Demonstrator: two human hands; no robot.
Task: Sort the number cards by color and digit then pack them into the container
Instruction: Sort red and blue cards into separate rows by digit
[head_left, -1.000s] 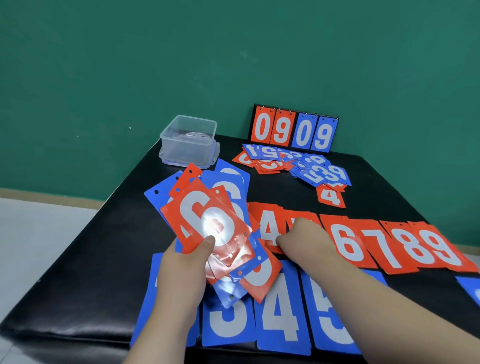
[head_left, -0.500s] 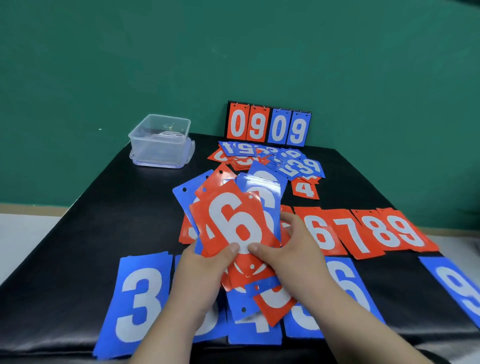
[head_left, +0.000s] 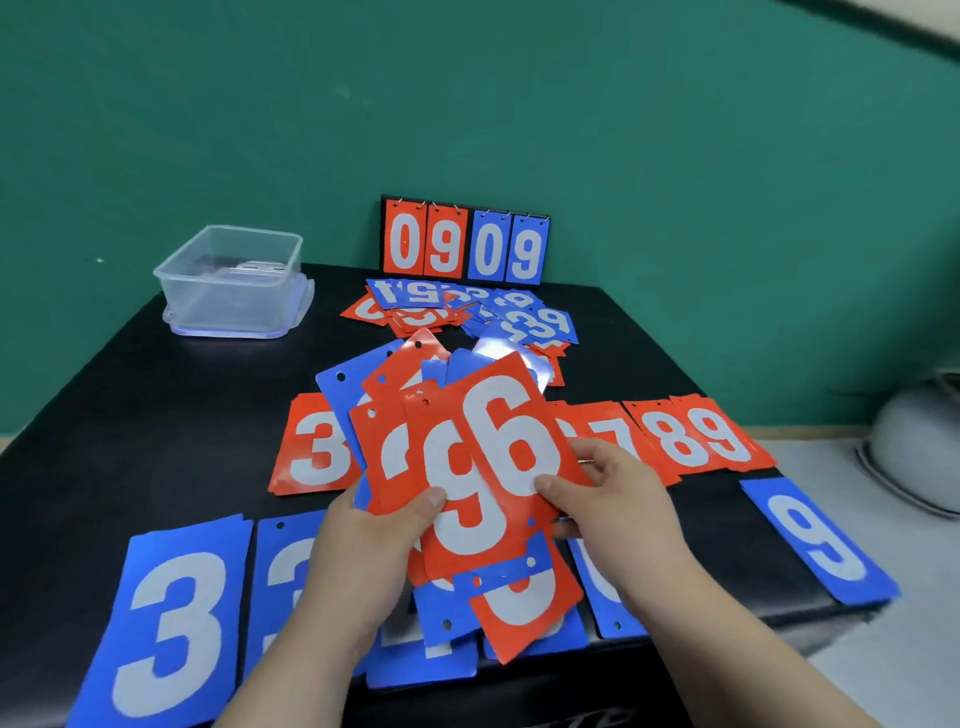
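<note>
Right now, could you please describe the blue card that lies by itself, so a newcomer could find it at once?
Start at the black padded table and go to its near right corner, beyond the person's right hand. A blue rectangular card with a white 9 lies flat there. Unlike the overlapping red cards behind it, it lies alone and slanted.

1. The left hand (head_left: 374, 545) grips the fan of cards (head_left: 483, 467) at its lower left edge. Its thumb lies flat across the fan's face and its fingers are curled out of sight behind.
2. The right hand (head_left: 618, 509) pinches the fan's lower right edge, with the thumb tip on the front and the fingers bent round the back.
3. Both forearms are bare and rise from below the fan, the left nearly straight up and the right slanting in from the right, so the hands meet at the fan.
</note>
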